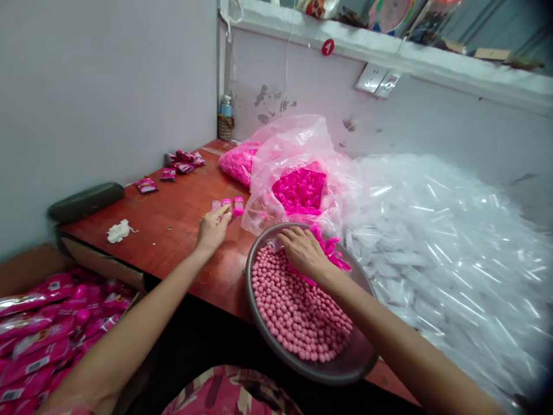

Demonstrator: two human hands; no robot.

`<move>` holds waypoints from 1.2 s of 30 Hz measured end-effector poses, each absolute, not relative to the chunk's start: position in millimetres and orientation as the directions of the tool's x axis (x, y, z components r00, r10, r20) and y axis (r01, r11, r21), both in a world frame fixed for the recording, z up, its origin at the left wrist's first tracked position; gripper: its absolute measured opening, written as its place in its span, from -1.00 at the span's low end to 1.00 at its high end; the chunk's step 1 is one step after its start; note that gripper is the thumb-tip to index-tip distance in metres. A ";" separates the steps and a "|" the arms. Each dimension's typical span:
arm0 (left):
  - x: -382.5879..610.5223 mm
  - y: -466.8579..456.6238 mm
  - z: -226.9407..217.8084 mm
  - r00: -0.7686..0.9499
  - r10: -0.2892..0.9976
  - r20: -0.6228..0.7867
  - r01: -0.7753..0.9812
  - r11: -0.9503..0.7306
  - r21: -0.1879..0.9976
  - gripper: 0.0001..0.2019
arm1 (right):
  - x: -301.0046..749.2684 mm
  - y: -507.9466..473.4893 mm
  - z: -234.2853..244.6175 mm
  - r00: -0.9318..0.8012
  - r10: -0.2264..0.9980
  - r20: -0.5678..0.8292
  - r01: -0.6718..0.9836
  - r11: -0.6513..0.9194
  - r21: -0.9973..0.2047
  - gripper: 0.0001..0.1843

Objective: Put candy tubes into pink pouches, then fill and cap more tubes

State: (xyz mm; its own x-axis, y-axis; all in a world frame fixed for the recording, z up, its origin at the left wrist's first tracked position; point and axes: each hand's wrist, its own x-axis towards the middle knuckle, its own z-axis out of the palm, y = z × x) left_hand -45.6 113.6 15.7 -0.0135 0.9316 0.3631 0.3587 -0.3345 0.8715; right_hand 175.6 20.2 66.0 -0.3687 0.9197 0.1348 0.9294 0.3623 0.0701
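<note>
My left hand point(213, 231) is over the red table, its fingers closed at a small clear jar with a pink top point(226, 202). A similar pink jar point(238, 206) stands just right of it, and another point(216, 204) is partly behind my fingers. My right hand point(303, 250) reaches into a grey bowl point(367, 360) of round pink beads point(298, 323). Its fingers curl around a clear plastic piece point(275, 244), mostly hidden, low against the beads. Bright pink plastic parts point(330, 251) lie in the bowl beside that hand.
Behind the bowl, an open plastic bag point(263, 196) holds pink parts. Clear plastic packets point(432, 248) pile up on the right. Small pink packets point(185, 161) and white crumpled tissue point(120, 231) lie on the table point(173, 225). A carton point(101, 259) of pink packages stands lower left.
</note>
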 end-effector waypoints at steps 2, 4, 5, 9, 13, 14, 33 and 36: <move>-46.2 106.3 15.7 -0.024 0.910 0.413 0.425 -0.365 0.828 -0.68 | 175.0 26.1 59.9 -0.384 0.914 0.133 0.920 0.368 0.133 -0.68; -39.5 83.9 26.2 0.017 0.871 0.492 0.416 -0.453 0.788 -0.70 | 180.2 27.7 56.5 -0.403 0.902 0.155 0.913 0.386 0.131 -0.69; -34.0 70.4 34.1 0.083 0.846 0.527 0.385 -0.515 0.766 -0.71 | 184.3 27.1 56.5 -0.411 0.895 0.174 0.911 0.395 0.119 -0.70; -6.9 25.8 62.7 0.336 0.736 0.587 0.261 -0.672 0.693 -0.61 | 195.9 13.8 69.3 -0.463 0.831 0.307 0.880 0.473 0.045 -0.74; 7.8 8.0 69.9 0.453 0.690 0.565 0.153 -0.685 0.713 -0.73 | 188.9 -16.6 90.3 -0.476 0.840 0.261 0.842 0.521 -0.142 -0.76; 7.7 6.4 70.1 0.455 0.695 0.557 0.131 -0.671 0.730 -0.78 | 187.7 -24.7 93.3 -0.448 0.865 0.225 0.842 0.493 -0.220 -0.79; 33.9 46.6 51.8 0.380 0.822 0.425 0.216 -0.525 0.823 -0.66 | 192.9 -79.8 50.9 -0.325 0.939 -0.116 0.920 0.285 -0.271 -0.81; 23.7 36.0 54.6 0.399 0.828 0.393 0.146 -0.481 0.864 -0.70 | 186.8 -71.6 50.3 -0.244 0.964 -0.108 0.752 0.117 -0.649 -0.90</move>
